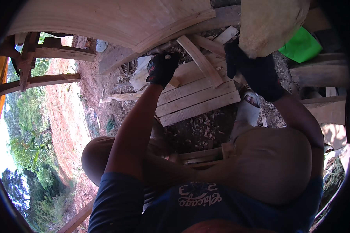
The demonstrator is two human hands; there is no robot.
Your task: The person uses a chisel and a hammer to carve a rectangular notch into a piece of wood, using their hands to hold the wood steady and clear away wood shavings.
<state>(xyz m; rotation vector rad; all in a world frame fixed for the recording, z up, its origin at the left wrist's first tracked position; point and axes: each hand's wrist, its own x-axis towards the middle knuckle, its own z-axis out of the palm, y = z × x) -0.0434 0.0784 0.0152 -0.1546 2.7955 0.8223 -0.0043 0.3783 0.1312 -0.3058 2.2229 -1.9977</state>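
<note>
My left hand [163, 69], in a black glove with red marks, is closed above the wooden slats; anything inside it is hidden. My right hand [260, 73], in a dark glove, is at the lower edge of a stiff-looking tan sheet [274, 25]. The sheet covers part of its fingers, which appear to grip that edge. Between my hands, a narrow curved wood strip [200, 60] lies aslant across a small platform of pale slats [200, 103]. I cannot tell whether the sheet is paper or thin board.
A wide pale wooden panel [105, 19] spans the far side. Bright green material [301, 46] lies at the right, near stacked timber [319, 73]. Wood shavings [200, 130] litter the ground between my legs. At the left, a wooden frame [39, 79] stands before a dirt slope.
</note>
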